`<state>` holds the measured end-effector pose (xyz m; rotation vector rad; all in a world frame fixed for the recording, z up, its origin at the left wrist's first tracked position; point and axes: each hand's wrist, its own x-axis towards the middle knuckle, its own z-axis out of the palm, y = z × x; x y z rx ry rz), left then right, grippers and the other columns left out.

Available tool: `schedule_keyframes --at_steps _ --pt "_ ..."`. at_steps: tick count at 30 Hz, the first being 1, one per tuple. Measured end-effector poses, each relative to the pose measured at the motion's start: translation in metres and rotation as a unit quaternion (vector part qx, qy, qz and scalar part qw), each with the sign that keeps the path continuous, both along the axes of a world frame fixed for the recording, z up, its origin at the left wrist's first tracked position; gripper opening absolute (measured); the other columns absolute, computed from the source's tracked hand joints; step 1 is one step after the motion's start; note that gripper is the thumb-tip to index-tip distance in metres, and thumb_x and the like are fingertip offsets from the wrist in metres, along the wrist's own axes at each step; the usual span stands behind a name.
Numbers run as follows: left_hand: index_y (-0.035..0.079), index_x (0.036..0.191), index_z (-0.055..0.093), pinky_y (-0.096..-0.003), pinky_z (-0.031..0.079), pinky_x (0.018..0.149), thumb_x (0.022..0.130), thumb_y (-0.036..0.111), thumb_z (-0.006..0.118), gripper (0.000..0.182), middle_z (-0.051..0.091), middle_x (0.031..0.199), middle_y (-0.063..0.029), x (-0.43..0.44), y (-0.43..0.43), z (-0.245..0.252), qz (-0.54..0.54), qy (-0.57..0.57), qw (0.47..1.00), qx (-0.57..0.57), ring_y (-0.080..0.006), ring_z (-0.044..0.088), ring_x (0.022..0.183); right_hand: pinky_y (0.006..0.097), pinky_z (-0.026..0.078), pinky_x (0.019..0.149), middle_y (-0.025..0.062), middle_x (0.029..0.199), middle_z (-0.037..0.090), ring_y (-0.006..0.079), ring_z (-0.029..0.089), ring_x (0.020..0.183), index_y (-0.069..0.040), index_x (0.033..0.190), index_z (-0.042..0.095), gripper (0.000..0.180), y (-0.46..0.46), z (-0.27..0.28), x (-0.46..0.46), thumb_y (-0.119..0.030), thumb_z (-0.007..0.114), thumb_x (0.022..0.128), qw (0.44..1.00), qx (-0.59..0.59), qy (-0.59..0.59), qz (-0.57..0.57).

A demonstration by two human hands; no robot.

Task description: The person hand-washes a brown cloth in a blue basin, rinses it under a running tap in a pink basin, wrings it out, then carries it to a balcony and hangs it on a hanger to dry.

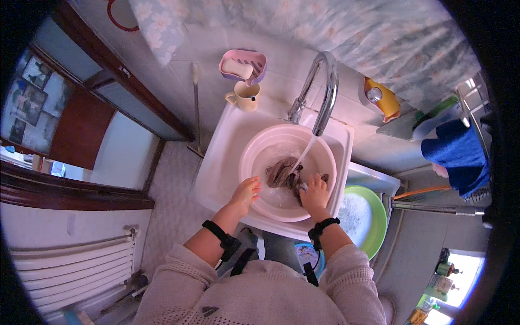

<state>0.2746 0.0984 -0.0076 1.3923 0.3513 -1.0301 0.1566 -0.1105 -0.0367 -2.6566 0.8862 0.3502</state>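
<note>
A pink plastic basin [248,156] sits in the white sink [221,162], with water in it. From the curved chrome faucet [325,93] a stream of water [305,152] falls onto a wet brown cloth [280,172] in the basin. Fingers curled, my right hand [316,193] grips the cloth's right part near the basin's right side; bits of cloth show on both sides of the fingers. My left hand [246,194] is at the left front rim of the basin, holding nothing, its fingers slightly apart.
A yellow mug [246,97] stands at the sink's back left corner, below a soap dish [231,77] with a bar of soap. To the right is a green basin [375,219] of sudsy water. A blue cloth [457,154] hangs at the right wall. A radiator [77,272] is at lower left.
</note>
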Motion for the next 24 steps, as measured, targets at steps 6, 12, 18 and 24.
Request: schedule_keyframes --at_steps 6,12,18,24 --pt "0.013 0.127 0.048 -0.0381 0.035 0.096 0.089 0.031 0.049 0.042 0.051 0.123 -0.0066 -0.006 -0.008 -0.026 -0.02 0.028 0.999 0.019 -0.0207 0.046 0.115 0.0417 0.038 0.1 0.0101 0.141 0.033 0.0332 0.035 0.126 -0.014 0.135 0.035 0.064 0.003 -0.036 0.05 -0.026 0.062 0.078 0.991 0.087 0.019 0.105" --pt "0.014 0.125 0.049 -0.0357 0.037 0.094 0.089 0.03 0.049 0.04 0.054 0.119 -0.006 0.01 0.008 -0.038 -0.071 0.058 0.996 0.01 -0.0188 0.05 0.109 0.0437 0.042 0.095 0.0126 0.141 0.033 0.0344 0.036 0.126 -0.016 0.138 0.031 0.061 0.019 -0.068 0.084 -0.014 0.054 0.081 0.972 0.122 0.176 0.095" --pt "0.013 0.116 0.054 -0.0306 0.038 0.083 0.087 0.033 0.053 0.036 0.057 0.101 -0.0001 0.036 0.026 -0.042 -0.092 0.093 0.991 -0.027 -0.0127 0.052 0.093 0.0485 0.045 0.088 0.0168 0.112 0.06 0.0352 0.056 0.106 -0.006 0.111 0.058 0.037 0.061 -0.097 0.064 -0.029 0.053 0.081 0.926 0.175 0.29 0.165" --pt "0.014 0.116 0.054 -0.0285 0.038 0.078 0.088 0.034 0.052 0.034 0.058 0.099 0.001 0.06 0.019 -0.038 -0.137 0.107 0.985 -0.02 -0.0111 0.052 0.089 0.0438 0.046 0.08 0.0236 0.096 0.062 0.0377 0.058 0.094 -0.003 0.098 0.059 0.036 0.05 -0.023 0.07 -0.036 0.052 0.085 0.979 0.189 0.066 0.039"
